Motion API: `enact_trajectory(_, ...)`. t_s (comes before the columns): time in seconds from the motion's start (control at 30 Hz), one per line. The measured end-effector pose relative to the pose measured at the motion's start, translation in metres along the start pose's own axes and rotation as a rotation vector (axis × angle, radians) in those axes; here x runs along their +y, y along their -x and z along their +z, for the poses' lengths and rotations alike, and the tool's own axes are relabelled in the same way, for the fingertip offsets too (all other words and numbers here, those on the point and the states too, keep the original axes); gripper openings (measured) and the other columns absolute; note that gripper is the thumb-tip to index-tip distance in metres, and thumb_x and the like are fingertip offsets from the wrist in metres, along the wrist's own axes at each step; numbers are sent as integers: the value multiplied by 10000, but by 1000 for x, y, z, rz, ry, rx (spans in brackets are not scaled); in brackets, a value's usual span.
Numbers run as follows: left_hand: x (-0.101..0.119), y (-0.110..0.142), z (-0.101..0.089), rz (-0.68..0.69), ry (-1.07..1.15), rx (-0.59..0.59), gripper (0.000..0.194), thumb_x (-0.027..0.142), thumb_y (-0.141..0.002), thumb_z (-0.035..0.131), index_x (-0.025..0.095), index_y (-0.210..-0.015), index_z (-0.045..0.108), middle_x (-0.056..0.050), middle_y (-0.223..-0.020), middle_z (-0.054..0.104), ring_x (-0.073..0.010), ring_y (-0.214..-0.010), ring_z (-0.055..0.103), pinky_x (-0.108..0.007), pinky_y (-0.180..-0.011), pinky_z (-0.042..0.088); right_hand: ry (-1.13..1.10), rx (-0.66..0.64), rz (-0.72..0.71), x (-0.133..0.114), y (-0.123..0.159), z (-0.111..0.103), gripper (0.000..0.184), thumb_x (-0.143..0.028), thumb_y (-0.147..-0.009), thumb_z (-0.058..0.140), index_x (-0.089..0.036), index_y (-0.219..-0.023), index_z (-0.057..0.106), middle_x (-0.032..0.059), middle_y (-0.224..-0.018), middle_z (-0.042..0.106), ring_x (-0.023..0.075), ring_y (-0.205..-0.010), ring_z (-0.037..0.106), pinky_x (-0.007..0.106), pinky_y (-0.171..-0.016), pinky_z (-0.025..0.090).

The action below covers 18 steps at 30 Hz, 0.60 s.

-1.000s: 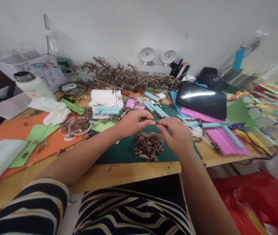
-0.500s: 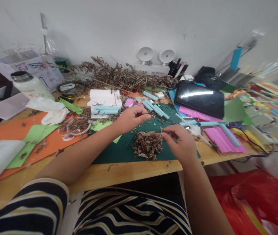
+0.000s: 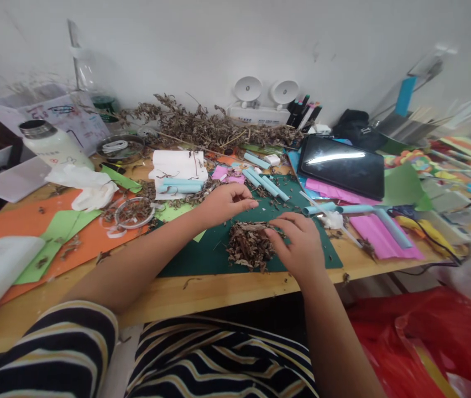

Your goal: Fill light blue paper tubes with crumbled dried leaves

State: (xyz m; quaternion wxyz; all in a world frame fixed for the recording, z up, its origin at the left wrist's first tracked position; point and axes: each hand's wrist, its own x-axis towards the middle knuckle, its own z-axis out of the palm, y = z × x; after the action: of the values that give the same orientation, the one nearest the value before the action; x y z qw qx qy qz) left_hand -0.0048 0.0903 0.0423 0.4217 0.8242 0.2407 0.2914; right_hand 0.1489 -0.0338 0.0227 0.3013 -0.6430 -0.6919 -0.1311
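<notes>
A heap of dry brown crumbled leaves (image 3: 250, 246) lies near the front edge of the dark green cutting mat (image 3: 202, 265). My left hand (image 3: 232, 202) hovers just behind and left of the heap, its fingers loosely bent and parted from the thumb, with nothing visible in it. On the right side of the heap is my right hand (image 3: 298, 243), thumb and fingers apart, fingertips at the leaves' upper right edge. Whether they touch the leaves I cannot tell. Light blue paper tubes (image 3: 265, 183) rest on the mat behind my hands.
Dried leafy stalks (image 3: 202, 124) stretch along the wall. A black tablet (image 3: 343, 167) lies at the back right, pink paper (image 3: 378, 235) in front of it. To the left are a clear ring-shaped dish (image 3: 134, 213) with leaf bits, crumpled tissue (image 3: 86, 185) and an uncapped bottle (image 3: 55, 146).
My right hand has shifted slightly left and in over the heap's right edge, its fingers spreading. My left hand has stayed almost in place, a touch lower.
</notes>
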Motion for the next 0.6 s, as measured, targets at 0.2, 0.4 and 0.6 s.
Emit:
enact_trajectory(0.2,-2,0,3,34,-68,-24,238,360,-718,518,135,-641,504,34,-578,443,-60,-526,378,-186,-500,293,-65,-31,39,10,4,0,271,-338,-742,498,-171,-941,575,84,-920,565,191,-862,503,328,-750,410)
enact_trajectory(0.4,-3,0,8,71,-138,-49,235,353,-722,510,135,-636,507,31,-591,459,-68,-544,389,-194,-519,297,-2,-181,-38,-2,6,15,200,-298,-781,448,-216,-869,608,31,-893,600,162,-792,479,309,-722,359)
enact_trajectory(0.6,-6,-1,5,74,-148,-11,240,359,-727,510,136,-637,509,34,-587,462,-63,-539,391,-190,-514,296,122,-309,-24,-12,11,27,144,-225,-738,487,-256,-764,625,24,-889,580,195,-806,422,330,-658,299)
